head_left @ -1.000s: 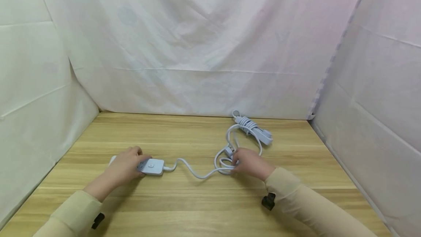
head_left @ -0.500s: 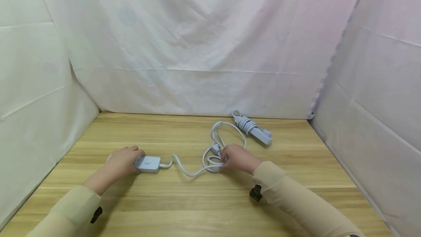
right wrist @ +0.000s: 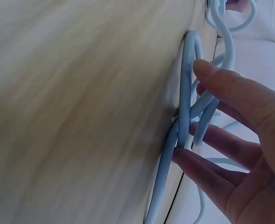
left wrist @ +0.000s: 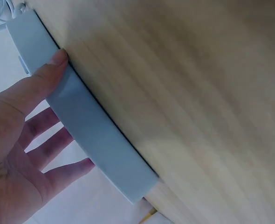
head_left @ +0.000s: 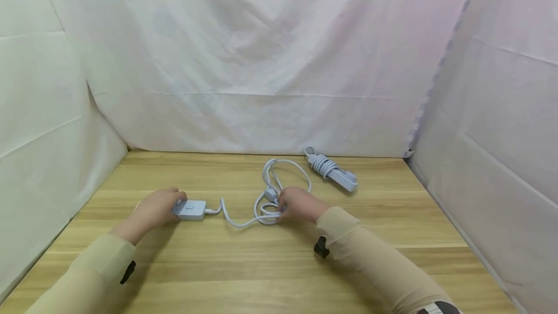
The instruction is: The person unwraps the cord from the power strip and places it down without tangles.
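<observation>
Left hand (head_left: 158,208): clamped on power strip (head_left: 193,211)
Right hand (head_left: 302,204): pinching cord (head_left: 237,225)
Loops (right wrist: 186,88): crossed; a tug could knot them

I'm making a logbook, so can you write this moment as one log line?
left hand: grips strip | right hand: holds cord | cord: looped | second strip: cord-wrapped, on table
</observation>
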